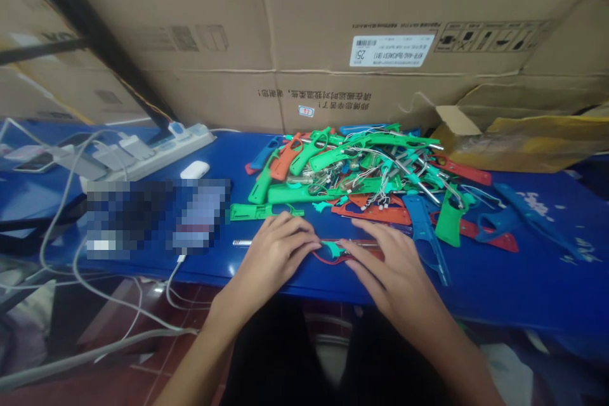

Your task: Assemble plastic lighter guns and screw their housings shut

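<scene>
A red toy gun half [328, 258] lies at the front edge of the blue table with a teal trigger piece [332, 248] in it. A thin metal rod [242, 243] runs along it and sticks out at the left. My left hand [283, 250] is closed, its thumb and fingers pinching the toy gun left of the trigger. On the right, my right hand [387, 260] grips the toy gun's other end, its fingertips beside the trigger piece. The palms hide much of the gun. Just behind my hands is a green gun half [257, 211].
A heap of green, orange and blue toy gun parts [352, 158] with wires is behind my hands. Blue gun halves [428, 241] lie at right. A power strip [147, 155], white earphone case [195, 170] and cabled phone [202, 212] are left. Cardboard [304, 25] stands behind.
</scene>
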The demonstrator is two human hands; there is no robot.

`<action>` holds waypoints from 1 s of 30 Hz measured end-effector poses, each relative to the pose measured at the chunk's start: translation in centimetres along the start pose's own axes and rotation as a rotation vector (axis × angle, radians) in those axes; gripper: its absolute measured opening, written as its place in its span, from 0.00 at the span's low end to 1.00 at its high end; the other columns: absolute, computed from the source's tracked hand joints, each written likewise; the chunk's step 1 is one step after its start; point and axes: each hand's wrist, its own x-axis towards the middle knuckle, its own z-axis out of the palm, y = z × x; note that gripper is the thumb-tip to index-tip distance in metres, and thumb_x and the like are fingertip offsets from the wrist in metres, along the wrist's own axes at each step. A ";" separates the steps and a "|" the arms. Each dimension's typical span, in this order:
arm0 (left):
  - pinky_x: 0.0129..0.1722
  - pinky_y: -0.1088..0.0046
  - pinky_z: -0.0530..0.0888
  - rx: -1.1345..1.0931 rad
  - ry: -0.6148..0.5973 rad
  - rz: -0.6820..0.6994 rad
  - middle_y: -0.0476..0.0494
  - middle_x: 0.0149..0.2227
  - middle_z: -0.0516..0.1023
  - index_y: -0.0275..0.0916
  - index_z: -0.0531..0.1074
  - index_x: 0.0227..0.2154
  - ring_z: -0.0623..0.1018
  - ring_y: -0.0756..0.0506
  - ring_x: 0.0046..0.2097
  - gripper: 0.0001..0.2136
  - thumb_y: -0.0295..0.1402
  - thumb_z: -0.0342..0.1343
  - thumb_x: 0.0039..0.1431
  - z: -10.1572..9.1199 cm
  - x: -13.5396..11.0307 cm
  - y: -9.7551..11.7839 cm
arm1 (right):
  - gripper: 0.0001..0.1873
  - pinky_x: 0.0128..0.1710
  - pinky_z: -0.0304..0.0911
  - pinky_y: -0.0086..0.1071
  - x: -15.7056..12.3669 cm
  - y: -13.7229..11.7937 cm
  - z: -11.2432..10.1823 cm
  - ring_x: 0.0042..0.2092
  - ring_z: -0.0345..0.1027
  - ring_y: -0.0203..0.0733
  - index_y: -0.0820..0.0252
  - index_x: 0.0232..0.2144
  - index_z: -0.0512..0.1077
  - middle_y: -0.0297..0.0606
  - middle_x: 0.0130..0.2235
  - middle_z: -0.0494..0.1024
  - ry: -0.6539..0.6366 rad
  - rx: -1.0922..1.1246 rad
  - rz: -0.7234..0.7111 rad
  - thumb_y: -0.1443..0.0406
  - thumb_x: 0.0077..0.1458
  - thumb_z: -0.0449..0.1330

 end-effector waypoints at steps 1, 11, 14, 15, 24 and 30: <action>0.40 0.64 0.64 -0.002 0.004 0.003 0.46 0.42 0.81 0.41 0.79 0.40 0.73 0.43 0.42 0.08 0.34 0.55 0.72 0.0 0.0 0.0 | 0.15 0.56 0.65 0.55 0.3 -0.1 0.0 0.59 0.67 0.55 0.55 0.52 0.78 0.49 0.61 0.73 -0.015 0.014 -0.015 0.65 0.70 0.55; 0.43 0.62 0.65 -0.007 0.011 0.003 0.47 0.43 0.81 0.45 0.81 0.40 0.72 0.42 0.44 0.05 0.37 0.60 0.68 -0.4 -0.3 0.2 | 0.13 0.57 0.65 0.54 0.8 0.2 1.1 0.61 0.67 0.53 0.54 0.47 0.79 0.46 0.59 0.75 -0.048 0.138 0.076 0.62 0.70 0.55; 0.43 0.62 0.66 -0.013 0.028 -0.009 0.47 0.43 0.82 0.44 0.80 0.40 0.73 0.42 0.44 0.05 0.36 0.61 0.68 -0.3 -0.2 0.1 | 0.13 0.58 0.66 0.53 0.6 0.3 1.0 0.61 0.66 0.52 0.52 0.50 0.79 0.44 0.60 0.74 -0.052 0.162 0.076 0.62 0.70 0.55; 0.43 0.62 0.66 -0.018 0.027 -0.016 0.47 0.43 0.82 0.43 0.80 0.40 0.73 0.42 0.44 0.04 0.35 0.61 0.68 -0.3 -0.2 0.2 | 0.14 0.58 0.66 0.53 0.5 0.3 1.0 0.62 0.65 0.51 0.51 0.51 0.78 0.44 0.61 0.73 -0.057 0.168 0.079 0.62 0.70 0.55; 0.47 0.61 0.68 -0.053 -0.014 -0.120 0.44 0.45 0.77 0.42 0.70 0.46 0.73 0.41 0.47 0.07 0.38 0.57 0.70 0.0 -0.5 0.3 | 0.15 0.64 0.61 0.53 0.4 -0.6 -0.2 0.68 0.57 0.50 0.50 0.55 0.75 0.41 0.68 0.63 -0.111 0.165 0.129 0.61 0.69 0.57; 0.51 0.60 0.70 -0.055 0.055 -0.162 0.43 0.48 0.76 0.44 0.67 0.53 0.73 0.39 0.51 0.13 0.39 0.58 0.70 0.0 -0.8 0.3 | 0.14 0.56 0.66 0.57 -2.2 4.2 -3.1 0.59 0.66 0.58 0.59 0.51 0.76 0.50 0.60 0.72 0.117 -0.096 0.237 0.63 0.68 0.55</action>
